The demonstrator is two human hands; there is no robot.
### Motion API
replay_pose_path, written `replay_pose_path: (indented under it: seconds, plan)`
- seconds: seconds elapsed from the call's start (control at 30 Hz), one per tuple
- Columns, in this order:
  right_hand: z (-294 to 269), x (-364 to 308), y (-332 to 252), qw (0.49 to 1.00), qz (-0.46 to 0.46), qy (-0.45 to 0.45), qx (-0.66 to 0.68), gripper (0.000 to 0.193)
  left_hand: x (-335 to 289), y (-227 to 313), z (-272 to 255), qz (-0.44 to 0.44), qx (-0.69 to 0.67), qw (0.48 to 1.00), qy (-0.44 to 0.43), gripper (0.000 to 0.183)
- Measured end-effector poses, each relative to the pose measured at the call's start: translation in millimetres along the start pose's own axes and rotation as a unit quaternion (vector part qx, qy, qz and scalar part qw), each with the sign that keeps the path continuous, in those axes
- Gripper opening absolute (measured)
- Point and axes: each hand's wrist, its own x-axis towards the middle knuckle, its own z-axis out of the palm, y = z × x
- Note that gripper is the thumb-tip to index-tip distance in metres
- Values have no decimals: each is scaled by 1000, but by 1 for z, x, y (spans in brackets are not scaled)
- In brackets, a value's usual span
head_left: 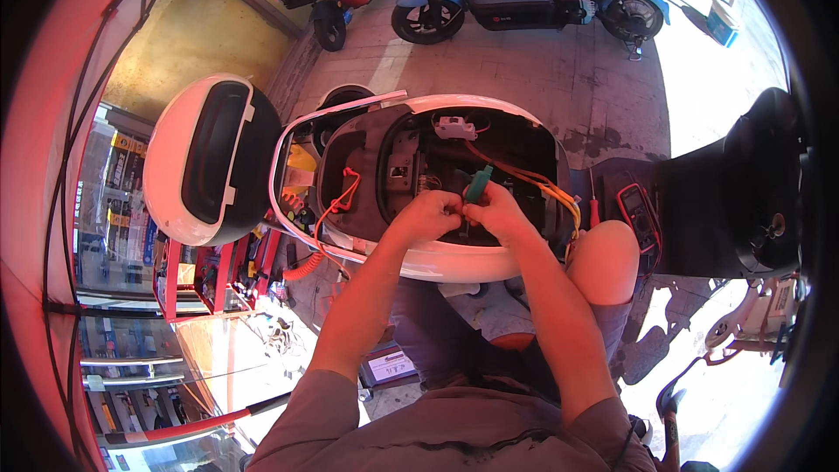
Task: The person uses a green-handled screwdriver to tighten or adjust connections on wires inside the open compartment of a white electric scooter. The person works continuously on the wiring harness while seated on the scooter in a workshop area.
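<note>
My right hand (pixel 497 211) is closed around a small green plug-shaped piece (pixel 478 182), which sticks up past the fingers. Beside it, my left hand (pixel 431 216) has its fingers pinched together; what they hold is hidden. Both hands are over the opened seat compartment (pixel 389 236) of a white electric scooter. Orange wires (pixel 524 177) run from a small white breaker-like box (pixel 455 128) at the compartment's far side toward its right end. An orange-red cable (pixel 329 210) loops over the left end.
A multimeter (pixel 639 212) and a red-handled screwdriver (pixel 595 210) lie on the scooter to the right. At the left stands a white-and-black top box (pixel 212 160) above a red rack (pixel 188 284). A parked black-and-blue electric bike (pixel 524 4) stands beyond.
</note>
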Motion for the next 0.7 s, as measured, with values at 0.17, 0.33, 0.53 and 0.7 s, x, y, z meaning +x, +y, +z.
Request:
replay_pose_path:
  seconds: [0.17, 0.33, 0.53, 0.7]
  plan:
    - [-4, 1, 1, 1000, 1, 6, -1, 25, -3, 7, 1, 20, 64, 997, 24, 17]
    - [-14, 5, 6, 999, 18, 36, 6, 26, -3, 10, 4, -30, 99, 994, 25, 18]
    - [-25, 11, 16, 998, -41, 47, 6, 28, 6, 4, 4, -45, 141, 989, 32, 28]
    - [-32, 11, 17, 997, -44, 54, 21, 28, 15, 1, 12, -72, 197, 978, 9, 29]
